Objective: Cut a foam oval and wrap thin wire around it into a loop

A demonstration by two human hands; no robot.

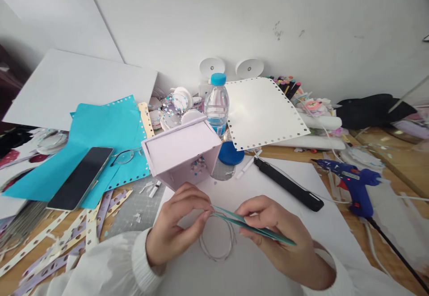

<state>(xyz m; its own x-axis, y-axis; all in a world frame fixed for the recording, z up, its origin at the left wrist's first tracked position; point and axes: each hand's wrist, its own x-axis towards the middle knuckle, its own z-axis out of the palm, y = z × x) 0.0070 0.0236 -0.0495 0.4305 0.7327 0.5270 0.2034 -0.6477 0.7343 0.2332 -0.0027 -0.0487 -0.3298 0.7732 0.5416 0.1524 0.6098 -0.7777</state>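
Note:
My left hand (179,222) and my right hand (278,238) meet over a white sheet (268,189) at the table's near edge. Both pinch a thin teal paper strip (254,228) that runs from the left fingertips down to the right past my right palm. Under the strip lies a loop of thin clear wire or plastic (217,238), touching my left fingers. Just beyond my hands stands a pale lilac paper box (182,151), tipped with its opening toward me and confetti inside.
A water bottle (216,104), blue cap (231,153), black utility knife (288,183), blue glue gun (355,182) with cord, punched white sheet (264,110), teal paper (100,131), phone (80,177), glasses (125,155) and punched paper strips (56,247) crowd the table.

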